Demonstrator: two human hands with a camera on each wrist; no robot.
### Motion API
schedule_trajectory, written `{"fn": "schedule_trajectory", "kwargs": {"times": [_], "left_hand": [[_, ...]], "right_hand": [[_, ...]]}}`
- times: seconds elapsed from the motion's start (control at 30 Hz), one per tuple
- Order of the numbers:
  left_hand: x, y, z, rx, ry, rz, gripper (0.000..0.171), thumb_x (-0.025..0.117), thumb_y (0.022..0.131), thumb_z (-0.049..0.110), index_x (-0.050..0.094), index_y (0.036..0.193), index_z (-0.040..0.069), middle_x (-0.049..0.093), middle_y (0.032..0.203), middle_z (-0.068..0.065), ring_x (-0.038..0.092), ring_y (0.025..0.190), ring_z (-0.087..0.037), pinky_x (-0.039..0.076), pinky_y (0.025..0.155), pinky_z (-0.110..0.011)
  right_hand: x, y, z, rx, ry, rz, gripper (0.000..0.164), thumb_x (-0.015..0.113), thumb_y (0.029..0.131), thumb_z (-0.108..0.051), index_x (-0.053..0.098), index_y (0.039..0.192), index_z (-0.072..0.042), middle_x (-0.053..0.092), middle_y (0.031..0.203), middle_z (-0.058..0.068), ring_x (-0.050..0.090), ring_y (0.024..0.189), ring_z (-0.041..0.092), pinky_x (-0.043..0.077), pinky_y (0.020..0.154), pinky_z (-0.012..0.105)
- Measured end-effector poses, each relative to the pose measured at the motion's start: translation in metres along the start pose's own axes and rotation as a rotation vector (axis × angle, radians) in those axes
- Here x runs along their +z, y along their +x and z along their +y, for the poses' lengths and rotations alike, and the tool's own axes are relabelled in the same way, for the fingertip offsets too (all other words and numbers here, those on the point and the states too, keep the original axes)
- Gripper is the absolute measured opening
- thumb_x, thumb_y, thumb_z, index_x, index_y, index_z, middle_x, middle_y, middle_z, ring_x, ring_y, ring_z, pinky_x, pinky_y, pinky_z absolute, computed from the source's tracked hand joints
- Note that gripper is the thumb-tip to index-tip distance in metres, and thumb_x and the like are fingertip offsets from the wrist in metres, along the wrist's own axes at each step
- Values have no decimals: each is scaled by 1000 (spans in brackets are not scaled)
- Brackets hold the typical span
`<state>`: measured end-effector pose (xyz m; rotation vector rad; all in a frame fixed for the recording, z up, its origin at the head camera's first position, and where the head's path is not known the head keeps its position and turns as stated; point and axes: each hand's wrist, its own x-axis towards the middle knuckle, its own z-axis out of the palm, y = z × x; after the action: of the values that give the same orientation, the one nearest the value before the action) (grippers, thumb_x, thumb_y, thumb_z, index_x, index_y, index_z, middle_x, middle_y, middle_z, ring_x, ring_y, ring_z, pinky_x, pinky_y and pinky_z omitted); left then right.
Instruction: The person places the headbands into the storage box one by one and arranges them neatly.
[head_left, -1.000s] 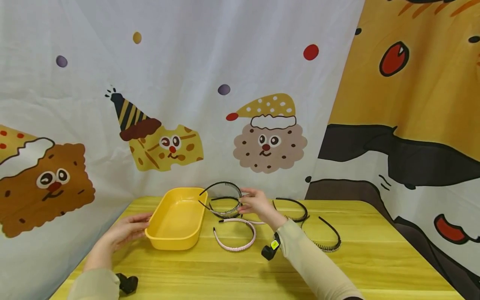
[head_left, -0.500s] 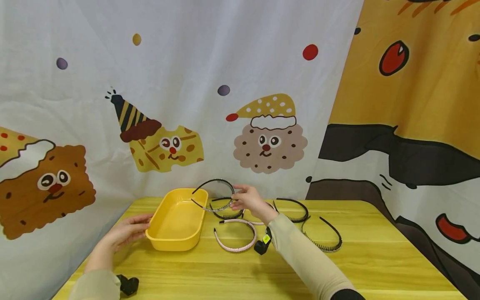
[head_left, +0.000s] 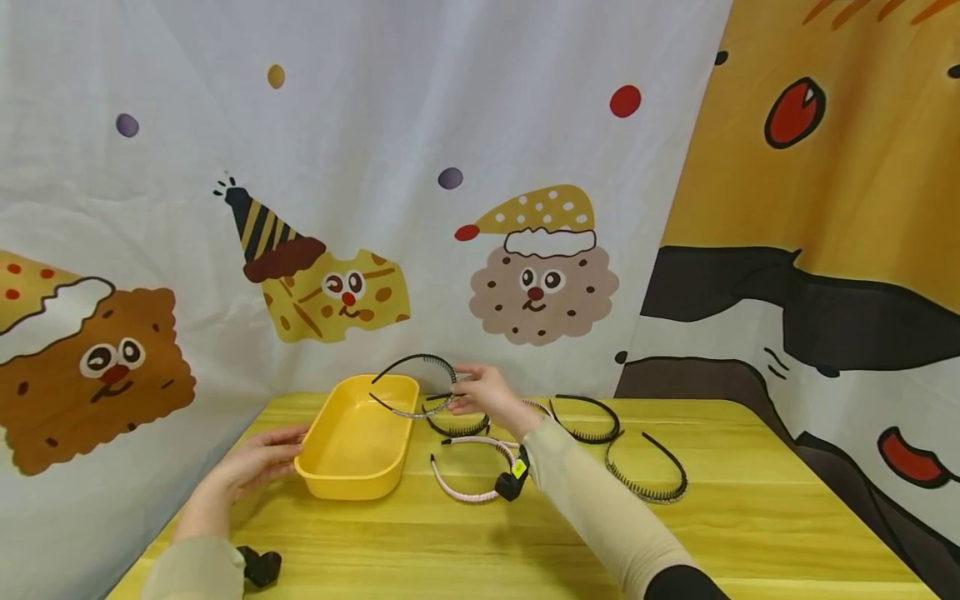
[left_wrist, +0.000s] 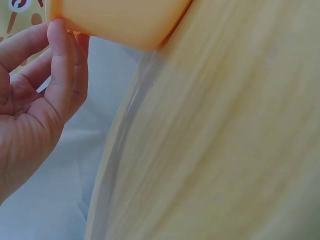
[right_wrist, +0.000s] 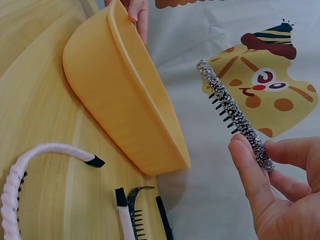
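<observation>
My right hand [head_left: 491, 396] pinches a black toothed headband [right_wrist: 227, 105] between thumb and fingers. Silvery glitter covers the outside of the band. In the head view its open ends point left, over the right rim of a yellow plastic tray [head_left: 352, 489]. That tray stands on the table, with nothing seen inside it. At its left rim my left hand [head_left: 258, 462] holds on, thumb and fingertips at the edge; the left wrist view shows this grip on the tray wall [left_wrist: 115, 25] from below.
A pink headband [head_left: 471, 498] lies right of the tray. Behind it are a black headband [head_left: 465, 432] and another pink one, partly covered by my right arm. Farther right lie a black headband [head_left: 595, 438] and a glittery one [head_left: 660, 497]. A printed curtain [head_left: 525, 100] hangs behind the table.
My right hand has carried the glittery headband left, from above the other headbands to over the tray's right rim. My left hand has stayed at the tray.
</observation>
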<state>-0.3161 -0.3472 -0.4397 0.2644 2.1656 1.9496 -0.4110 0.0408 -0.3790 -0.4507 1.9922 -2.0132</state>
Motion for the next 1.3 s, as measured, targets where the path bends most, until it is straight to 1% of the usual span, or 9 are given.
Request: {"fn": "schedule_trajectory", "kwargs": {"times": [0.2, 0.37, 0.6, 0.63, 0.7, 0.83, 0.93, 1.07, 1.3], "left_hand": [[2, 2, 3, 4, -1, 0, 64, 52, 101, 8, 15, 148, -14, 54, 130, -3, 64, 100, -11, 55, 84, -28], [2, 1, 3, 8, -22, 0, 64, 52, 100, 6, 14, 147, -15, 55, 126, 3, 64, 99, -10, 55, 83, -27], [1, 3, -4, 13, 2, 1, 64, 53, 100, 9, 17, 148, -14, 49, 137, -18, 63, 105, -17, 55, 84, -30], [1, 4, -5, 10, 1, 4, 64, 53, 100, 9, 17, 148, -14, 49, 137, -18, 63, 105, -17, 55, 84, -30], [0, 4, -4, 5, -5, 9, 64, 53, 100, 8, 17, 148, -13, 49, 137, -17, 63, 104, -17, 55, 84, -29], [-1, 4, -2, 1, -15, 16, 63, 53, 100, 8, 17, 148, -13, 51, 135, -14, 63, 104, -17, 55, 84, -28], [-2, 3, -2, 2, -24, 18, 64, 53, 100, 8, 17, 148, -13, 54, 131, -8, 63, 102, -15, 55, 84, -28], [-2, 2, -3, 3, -40, 16, 65, 55, 99, 8, 18, 147, -14, 57, 123, 2, 64, 100, -12, 55, 84, -28], [-2, 1, -4, 12, -42, 18, 63, 55, 99, 8, 20, 147, -14, 57, 123, 2, 64, 99, -12, 55, 83, -28]], "right_hand": [[11, 2, -6, 17, 23, -3, 55, 56, 93, 5, 38, 145, 6, 55, 111, 26, 67, 63, 22, 59, 72, 40], [19, 4, -8, 28, 14, -21, 57, 56, 93, 5, 36, 146, 6, 55, 115, 25, 66, 63, 20, 59, 72, 38], [26, 6, -11, 24, -6, -22, 56, 56, 92, 7, 36, 145, 8, 56, 119, 27, 66, 63, 21, 58, 74, 40], [27, 7, -11, 20, -11, -24, 57, 56, 92, 7, 35, 145, 8, 56, 118, 27, 66, 63, 21, 58, 74, 40], [28, 9, -12, 15, -15, -29, 57, 56, 92, 7, 34, 145, 8, 56, 118, 27, 66, 64, 21, 58, 73, 38], [29, 15, -13, 17, -19, -31, 58, 57, 92, 5, 34, 146, 7, 58, 114, 25, 66, 64, 21, 56, 80, 45], [31, 18, -11, 18, -20, -29, 58, 58, 92, 4, 35, 146, 6, 58, 112, 25, 66, 65, 21, 54, 84, 48], [35, 20, -6, 16, -6, -28, 56, 58, 92, 5, 38, 145, 6, 56, 117, 30, 66, 64, 21, 55, 81, 45], [47, 17, -1, 37, 17, -13, 55, 59, 92, 4, 40, 144, 6, 56, 118, 33, 67, 65, 23, 58, 73, 39]]}}
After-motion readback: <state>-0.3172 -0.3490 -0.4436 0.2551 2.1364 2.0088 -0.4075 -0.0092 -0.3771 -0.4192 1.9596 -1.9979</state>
